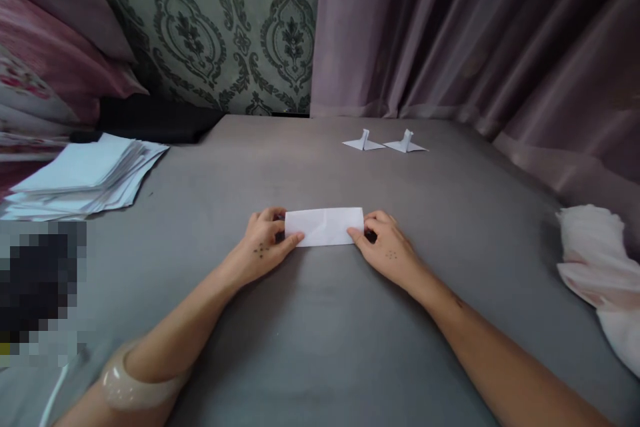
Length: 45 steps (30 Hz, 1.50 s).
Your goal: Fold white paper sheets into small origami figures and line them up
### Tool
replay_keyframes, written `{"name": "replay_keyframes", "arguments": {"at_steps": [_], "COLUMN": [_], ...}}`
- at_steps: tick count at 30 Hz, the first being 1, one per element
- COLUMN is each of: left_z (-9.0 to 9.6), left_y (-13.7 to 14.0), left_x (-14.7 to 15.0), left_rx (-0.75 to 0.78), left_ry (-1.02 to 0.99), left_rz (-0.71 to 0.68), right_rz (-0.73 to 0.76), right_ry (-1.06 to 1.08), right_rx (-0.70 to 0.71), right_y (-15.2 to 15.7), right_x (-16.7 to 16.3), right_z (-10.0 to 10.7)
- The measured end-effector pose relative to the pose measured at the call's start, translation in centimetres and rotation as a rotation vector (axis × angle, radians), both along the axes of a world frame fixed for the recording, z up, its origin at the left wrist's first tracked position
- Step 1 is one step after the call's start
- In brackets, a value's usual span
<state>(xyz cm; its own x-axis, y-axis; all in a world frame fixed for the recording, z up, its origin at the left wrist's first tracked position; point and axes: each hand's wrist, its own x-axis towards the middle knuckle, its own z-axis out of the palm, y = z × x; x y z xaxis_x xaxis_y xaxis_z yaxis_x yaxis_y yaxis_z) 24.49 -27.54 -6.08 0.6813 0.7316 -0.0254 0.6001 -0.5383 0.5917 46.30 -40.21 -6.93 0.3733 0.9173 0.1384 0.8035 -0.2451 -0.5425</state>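
Note:
A folded white sheet of paper (pixel 325 227) forms a long rectangle in the middle of the view, with a faint crease near its centre. My left hand (pixel 267 240) grips its left end, thumb on the near face and fingers behind. At the right end, my right hand (pixel 385 243) pinches the paper the same way, its thumb at the lower corner. The fingertips behind the paper are hidden. Farther back on the grey surface stand two folded paper pieces, a left one (pixel 364 141) and a right one (pixel 407 143), each with flat points and an upright middle.
A stack of white paper (pixel 85 173) lies at the left, before a black cloth (pixel 155 119). White fabric (pixel 595 253) is bunched at the right edge. A purple curtain (pixel 400 27) and patterned wall (pixel 240 27) bound the grey surface (pixel 320 333). A white cable (pixel 54 393) lies lower left.

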Motion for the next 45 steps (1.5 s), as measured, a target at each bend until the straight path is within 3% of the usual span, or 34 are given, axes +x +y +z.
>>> {"name": "replay_keyframes", "arguments": {"at_steps": [7,14,29,32,35,37,39,42,45], "left_z": [-0.9,-1.9,-1.3,-0.8,-0.5,-0.5,-0.4,-0.4,-0.4], "left_y": [-0.2,0.2,-0.1,-0.7,-1.1,-1.1,-1.0,-0.9,-1.0], "left_x": [0.4,-0.1,-0.2,0.2,1.0,1.5,2.1,2.9,3.3], "left_rx": [0.176,0.29,0.351,0.439,0.41,0.351,0.349,0.433,0.543], "left_ry": [0.0,-0.006,0.068,0.022,-0.045,-0.075,-0.078,-0.033,0.007], "left_rz": [0.053,0.036,0.073,-0.12,-0.438,-0.51,-0.493,-0.492,-0.499], "right_rz": [-0.081,-0.086,-0.07,-0.013,0.235,0.354,0.397,0.347,0.135], "right_ry": [-0.159,-0.154,-0.185,-0.246,-0.24,-0.2,-0.162,-0.073,0.085], "right_rx": [0.059,0.033,-0.007,0.056,0.134,0.127,0.109,0.157,0.311], "right_y": [0.1,0.1,-0.1,-0.1,-0.1,-0.1,-0.1,0.0,0.3], "right_x": [-0.8,-0.6,-0.2,-0.6,-0.8,-0.7,-0.5,-0.5,-0.8], "right_z": [-0.4,-0.4,-0.4,-0.1,-0.2,-0.5,-0.8,-0.9,-0.7]}}
